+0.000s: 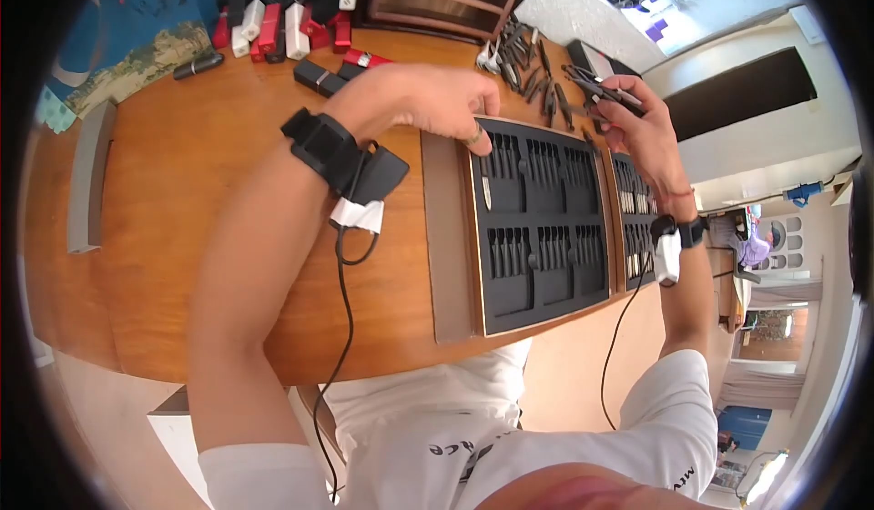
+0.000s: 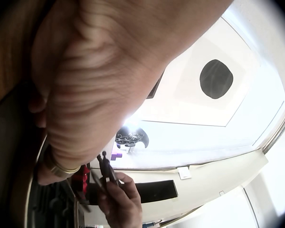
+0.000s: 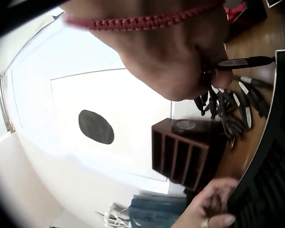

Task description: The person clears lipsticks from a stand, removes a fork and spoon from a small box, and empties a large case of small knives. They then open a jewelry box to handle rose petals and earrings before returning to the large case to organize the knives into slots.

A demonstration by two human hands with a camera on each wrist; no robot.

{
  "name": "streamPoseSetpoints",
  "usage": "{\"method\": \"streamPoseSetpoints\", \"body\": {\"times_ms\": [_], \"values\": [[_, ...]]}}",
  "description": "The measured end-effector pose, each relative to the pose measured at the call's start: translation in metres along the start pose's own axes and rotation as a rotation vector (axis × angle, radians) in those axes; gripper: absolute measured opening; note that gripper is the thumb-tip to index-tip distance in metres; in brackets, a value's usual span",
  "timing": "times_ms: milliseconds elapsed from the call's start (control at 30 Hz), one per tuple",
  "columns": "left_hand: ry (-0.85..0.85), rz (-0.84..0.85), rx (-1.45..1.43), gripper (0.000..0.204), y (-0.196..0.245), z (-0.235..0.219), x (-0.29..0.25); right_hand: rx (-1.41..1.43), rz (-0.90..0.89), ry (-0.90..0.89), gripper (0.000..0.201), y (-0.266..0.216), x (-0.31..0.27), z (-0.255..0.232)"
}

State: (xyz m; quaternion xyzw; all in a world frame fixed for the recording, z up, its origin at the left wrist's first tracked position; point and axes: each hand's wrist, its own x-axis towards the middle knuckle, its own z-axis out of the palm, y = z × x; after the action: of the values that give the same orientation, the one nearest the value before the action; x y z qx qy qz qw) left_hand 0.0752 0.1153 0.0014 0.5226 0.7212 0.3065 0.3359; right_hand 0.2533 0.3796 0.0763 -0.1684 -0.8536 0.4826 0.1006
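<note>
My left hand (image 1: 446, 100) is at the far left corner of a shallow case (image 1: 475, 237) with a black slotted insert. Its ringed digit reaches over the rim, right above a silver-faced slim piece (image 1: 487, 193); other fingers bend past the far edge. Several slim dark pieces (image 1: 553, 246) stand in rows in the insert. My right hand (image 1: 645, 126) is raised over the case's right side and pinches several slim dark pieces (image 1: 619, 99); one dark piece (image 3: 244, 62) with a grey face sticks out past its fingertips. Their exact kind I cannot tell.
Loose dark pieces (image 1: 546, 82) lie in a heap behind the case, beside a wooden rack (image 1: 437, 0). Red, white and black boxes (image 1: 273, 23) crowd the back left. A second slotted section (image 1: 635, 210) adjoins on the right. A grey bar (image 1: 91, 182) lies at the table's left.
</note>
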Motion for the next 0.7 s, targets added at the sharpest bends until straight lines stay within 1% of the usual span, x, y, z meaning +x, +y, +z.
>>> {"method": "streamPoseSetpoints", "body": {"times_ms": [67,100,167,200,233,300,333,367,433,467,500,567,600,667,700], "values": [[-0.008,0.008,-0.012,0.062,0.001,0.0,-0.001,0.084,0.001,-0.046,0.025,0.009,-0.024,-0.001],[-0.03,0.012,-0.023,0.062,0.0,0.001,0.0,0.084,0.024,-0.038,0.025,0.012,-0.037,0.002],[0.012,-0.001,0.011,0.061,-0.001,0.0,0.0,-0.051,-0.061,-0.04,0.026,0.011,-0.06,0.011],[0.039,-0.012,0.043,0.061,0.001,0.001,-0.002,-0.043,-0.021,-0.091,0.026,0.011,-0.069,0.01],[0.034,-0.012,0.047,0.061,0.001,0.002,-0.002,-0.038,-0.02,-0.086,0.026,0.012,-0.077,0.006],[0.035,-0.009,0.021,0.061,0.0,0.001,-0.002,-0.095,0.016,-0.278,0.027,0.011,-0.09,-0.002],[0.033,-0.005,0.026,0.061,-0.002,0.001,-0.002,-0.172,-0.067,-0.285,0.028,0.009,-0.097,-0.001],[0.026,0.016,0.021,0.062,-0.003,0.0,-0.002,-0.175,-0.069,-0.274,0.028,0.007,-0.098,-0.004],[0.016,0.054,0.022,0.064,-0.004,-0.003,0.003,-0.276,-0.096,-0.222,0.03,0.004,-0.098,-0.013],[0.009,0.028,0.017,0.063,-0.003,-0.003,0.002,-0.221,-0.079,-0.183,0.028,0.003,-0.093,-0.016],[0.002,0.0,0.011,0.062,-0.003,-0.003,0.002,-0.224,-0.076,-0.173,0.028,0.005,-0.081,-0.02],[0.015,0.017,0.023,0.06,-0.004,-0.001,0.002,-0.501,-0.174,0.009,0.028,0.015,-0.048,-0.025],[0.007,0.002,-0.026,0.055,-0.004,-0.001,0.002,-0.502,-0.175,0.024,0.028,0.021,-0.032,-0.024],[0.019,0.001,-0.098,0.048,-0.008,0.002,0.005,-0.73,-0.2,0.01,0.032,0.035,0.0,-0.023],[0.019,0.005,-0.085,0.048,-0.004,0.002,0.004,-0.726,-0.204,0.024,0.032,0.046,0.013,-0.027]]}}
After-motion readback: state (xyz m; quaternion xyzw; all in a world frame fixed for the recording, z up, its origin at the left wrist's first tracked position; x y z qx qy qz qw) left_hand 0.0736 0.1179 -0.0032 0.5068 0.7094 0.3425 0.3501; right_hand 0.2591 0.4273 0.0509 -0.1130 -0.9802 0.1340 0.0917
